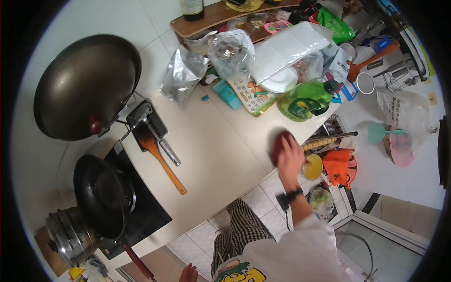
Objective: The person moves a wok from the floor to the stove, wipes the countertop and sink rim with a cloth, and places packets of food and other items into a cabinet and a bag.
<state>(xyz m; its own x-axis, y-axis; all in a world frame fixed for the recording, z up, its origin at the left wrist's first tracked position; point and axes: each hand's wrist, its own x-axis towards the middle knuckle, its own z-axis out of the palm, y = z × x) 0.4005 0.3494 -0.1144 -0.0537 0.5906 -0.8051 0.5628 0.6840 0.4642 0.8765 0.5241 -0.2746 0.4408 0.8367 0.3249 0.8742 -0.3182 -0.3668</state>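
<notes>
right grip (289,162) | holding maroon item (276,150) beneath it | left grip (189,273): can't tell

Open stretch of counter (221,145), center of frame; passage there from lower edge upward. Center left: wooden spatula (162,164), metal-handled tool (170,153) in way. Upper side blocked by foil bag (184,75), turquoise box (227,94), green bottle (303,102). Right of center taken by right hand (289,158) on dark red item (277,149). Frying pan (98,195) crowds lower left.
</notes>
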